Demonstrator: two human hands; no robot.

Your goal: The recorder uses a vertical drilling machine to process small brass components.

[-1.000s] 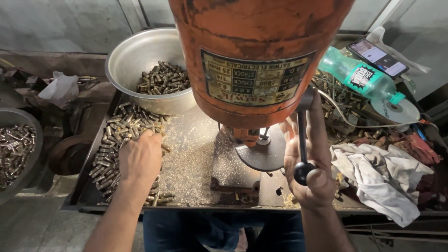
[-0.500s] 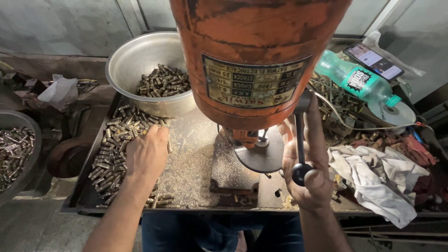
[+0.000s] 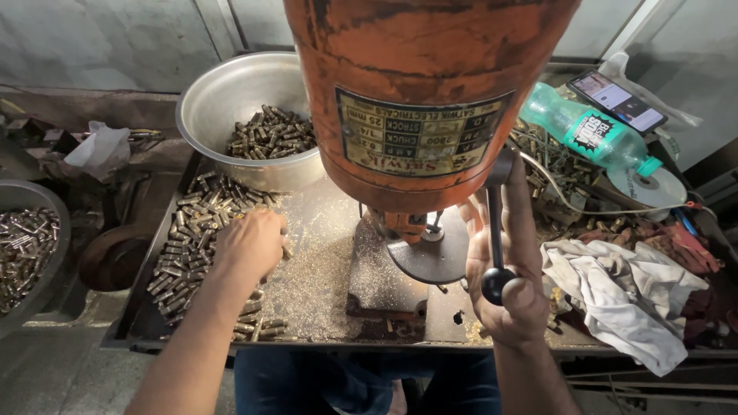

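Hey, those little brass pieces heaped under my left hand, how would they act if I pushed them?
The brass pieces look like short cylinders, so they would probably roll and scatter. Loosely heaped beside the left hand, the pile likely slumps. Being metal, they seem heavy for their size.

rusty orange painted drill press (image 3: 430, 92), dull metal bowl (image 3: 223, 100), crumpled white cloth (image 3: 623, 292)
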